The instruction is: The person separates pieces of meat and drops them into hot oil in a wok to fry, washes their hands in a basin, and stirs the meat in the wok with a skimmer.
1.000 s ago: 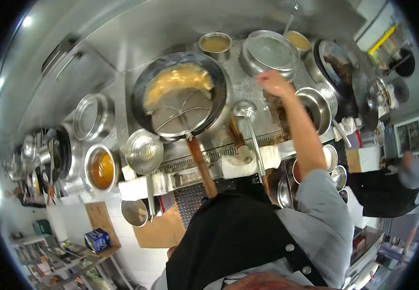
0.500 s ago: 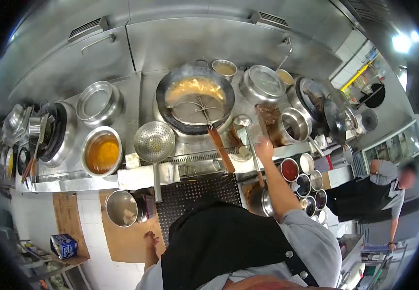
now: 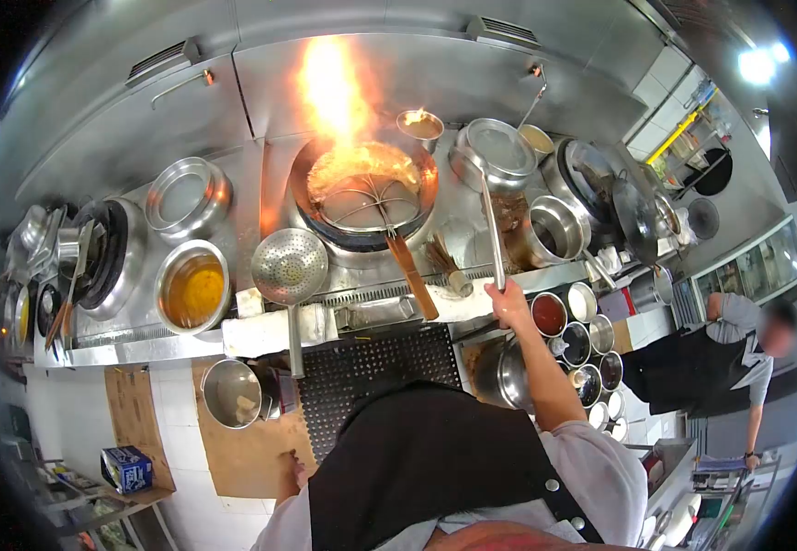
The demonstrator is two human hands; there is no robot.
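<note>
My right hand (image 3: 507, 305) grips a long-handled ladle (image 3: 493, 230) by its lower end. The ladle points away from me, its far end over a steel pot (image 3: 499, 149); I cannot make out its bowl. Left of it, a wok (image 3: 302, 184) has a tall orange flame (image 3: 334, 87) rising from its back. A round wire skimmer (image 3: 371, 207) lies across the wok, its wooden handle (image 3: 411, 278) resting toward me. My left hand (image 3: 293, 470) hangs low at my side, holding nothing visible, its fingers loosely apart and partly hidden.
A perforated strainer (image 3: 290, 266) and a bowl of amber liquid (image 3: 196, 286) stand left of the wok. Several seasoning tubs (image 3: 576, 342) are at my right. A bucket (image 3: 230, 393) is below the counter edge. A person (image 3: 701, 363) stands at far right.
A large flame has burst up from the wok. My right hand has shifted down the ladle, which now reaches farther back over the pot. My left hand has lowered slightly.
</note>
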